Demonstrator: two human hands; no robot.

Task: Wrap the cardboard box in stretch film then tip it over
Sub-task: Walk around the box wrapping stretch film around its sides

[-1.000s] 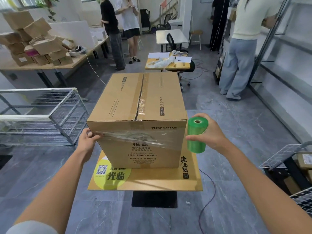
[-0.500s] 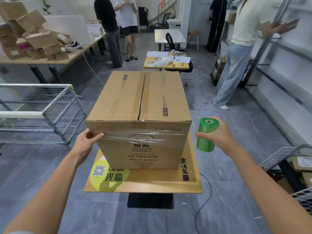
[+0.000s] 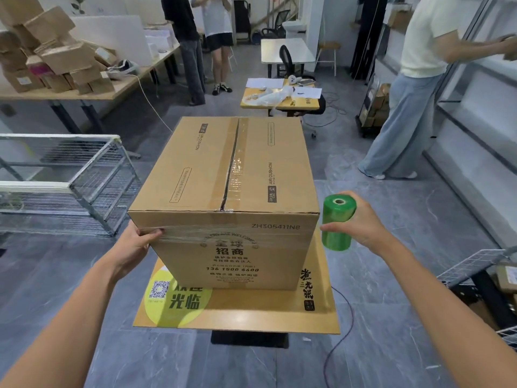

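Film start pinned at the box's left corner, roll held off to the right

The left hand presses its thumb over the end of the clear stretch film at the left front corner of the cardboard box, which stands upright on a small square table. The film band crosses the front face. Just beside the right edge, the right hand grips the upright green film roll.

box: brown, black print | film roll: green | table: yellow-tan
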